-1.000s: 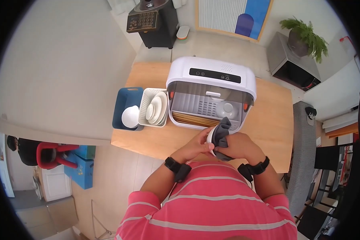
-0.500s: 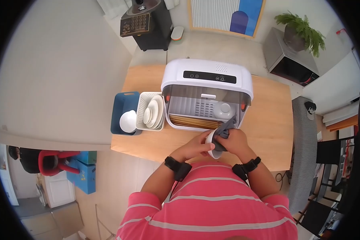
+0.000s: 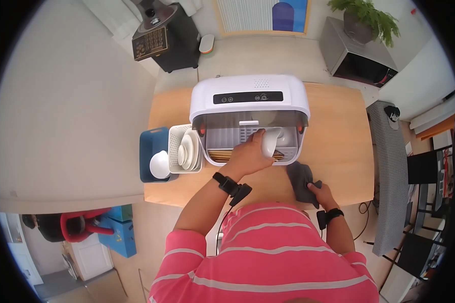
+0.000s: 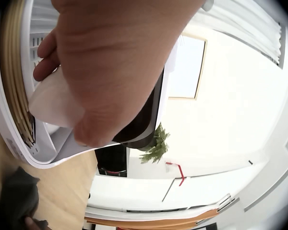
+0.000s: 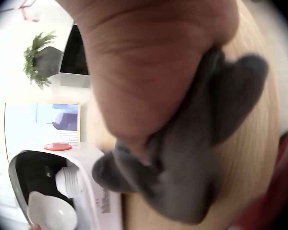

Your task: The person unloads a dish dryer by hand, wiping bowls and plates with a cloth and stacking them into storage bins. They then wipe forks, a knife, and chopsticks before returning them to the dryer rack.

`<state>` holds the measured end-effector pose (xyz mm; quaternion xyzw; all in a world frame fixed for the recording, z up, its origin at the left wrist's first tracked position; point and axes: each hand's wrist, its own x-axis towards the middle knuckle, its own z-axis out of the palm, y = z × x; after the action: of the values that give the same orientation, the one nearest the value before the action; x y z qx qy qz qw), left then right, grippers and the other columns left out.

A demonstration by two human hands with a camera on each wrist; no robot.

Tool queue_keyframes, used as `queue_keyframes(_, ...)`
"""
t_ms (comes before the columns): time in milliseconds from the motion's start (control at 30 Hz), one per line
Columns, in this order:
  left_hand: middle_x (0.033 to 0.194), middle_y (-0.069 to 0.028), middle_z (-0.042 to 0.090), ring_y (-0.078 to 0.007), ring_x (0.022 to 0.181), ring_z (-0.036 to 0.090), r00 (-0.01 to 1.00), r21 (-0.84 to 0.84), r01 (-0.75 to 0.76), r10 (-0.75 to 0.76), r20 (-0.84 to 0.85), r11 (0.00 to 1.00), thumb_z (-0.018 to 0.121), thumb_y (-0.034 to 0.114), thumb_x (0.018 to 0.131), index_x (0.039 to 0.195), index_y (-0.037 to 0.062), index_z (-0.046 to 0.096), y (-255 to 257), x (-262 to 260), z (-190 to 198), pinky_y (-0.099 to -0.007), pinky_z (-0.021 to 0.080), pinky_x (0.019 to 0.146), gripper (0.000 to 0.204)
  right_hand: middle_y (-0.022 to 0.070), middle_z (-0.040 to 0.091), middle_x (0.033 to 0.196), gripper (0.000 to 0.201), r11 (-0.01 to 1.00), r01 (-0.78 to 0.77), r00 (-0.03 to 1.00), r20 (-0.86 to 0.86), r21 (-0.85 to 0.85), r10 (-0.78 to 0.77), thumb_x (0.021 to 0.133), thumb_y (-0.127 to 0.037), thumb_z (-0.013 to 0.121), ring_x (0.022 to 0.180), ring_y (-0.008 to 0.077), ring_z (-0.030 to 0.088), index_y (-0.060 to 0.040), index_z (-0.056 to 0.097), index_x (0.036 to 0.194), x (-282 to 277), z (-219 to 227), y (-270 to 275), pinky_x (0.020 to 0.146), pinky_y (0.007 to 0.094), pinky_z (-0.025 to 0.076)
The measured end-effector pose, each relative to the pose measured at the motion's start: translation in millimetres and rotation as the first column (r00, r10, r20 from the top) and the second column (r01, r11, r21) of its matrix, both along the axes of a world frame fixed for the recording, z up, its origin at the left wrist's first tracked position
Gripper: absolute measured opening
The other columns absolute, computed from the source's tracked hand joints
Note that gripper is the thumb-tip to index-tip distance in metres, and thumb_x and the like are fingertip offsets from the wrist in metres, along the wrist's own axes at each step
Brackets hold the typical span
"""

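My left hand (image 3: 250, 155) holds a white bowl (image 3: 269, 143) by its side, tilted, at the opening of the white cabinet (image 3: 199, 96). In the left wrist view the bowl (image 4: 55, 103) is partly covered by the hand (image 4: 110, 67), beside the chopsticks (image 4: 12, 72). Behind the held bowl, another white bowl (image 3: 286, 137) sits in the rack. To the right, my right hand (image 3: 324, 195) grips a dark grey cloth (image 3: 301, 181) at the table's front edge; the cloth (image 5: 182, 167) hangs loosely folded below the hand (image 5: 144, 72).
Left of the cabinet stand a white basket (image 3: 174, 146) of plates and a blue bin (image 3: 145, 151) with a white bowl (image 3: 160, 164). Farther back are a black machine (image 3: 177, 43) and a microwave (image 3: 356, 55) with a plant (image 3: 371, 22) on it. A person in black sits at the far left.
The hands have parted. My left hand has carried the bowl forward to the cabinet opening, while my right hand has moved right and down with the cloth, away from the bowl.
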<state>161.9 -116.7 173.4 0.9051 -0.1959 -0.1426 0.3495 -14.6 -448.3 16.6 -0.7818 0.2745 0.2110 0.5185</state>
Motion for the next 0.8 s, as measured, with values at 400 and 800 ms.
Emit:
queue_keyframes(400, 0.140, -0.0179, 0.060, -0.0352, 0.137, 0.051, 0.917, 0.484, 0.165, -0.314, 0.247, 0.860, 0.084, 0.029, 0.072, 0.144, 0.0065, 0.048, -65, 51, -50, -0.0455, 0.040, 0.115, 0.084, 0.0135, 0.073, 0.089, 0.052, 0.967, 0.220, 0.975, -0.016, 0.126, -0.220, 0.089, -0.042, 0.077, 0.081, 0.0208, 0.068, 0.0088, 0.072, 0.101, 3, 6, 1, 0.074, 0.0356, 0.053)
queue_keyframes(800, 0.150, -0.0186, 0.054, -0.0361, 0.141, 0.047, 0.964, 0.453, 0.171, -0.244, 0.108, 0.875, 0.086, 0.036, 0.073, 0.146, 0.0087, 0.051, -73, 53, -37, -0.0436, 0.038, 0.117, 0.086, 0.0151, 0.074, 0.087, 0.052, 0.971, 0.208, 0.977, -0.058, 0.118, -0.203, 0.089, -0.042, 0.077, 0.079, 0.0221, 0.068, 0.0092, 0.073, 0.099, 6, 3, -2, 0.073, 0.0365, 0.053)
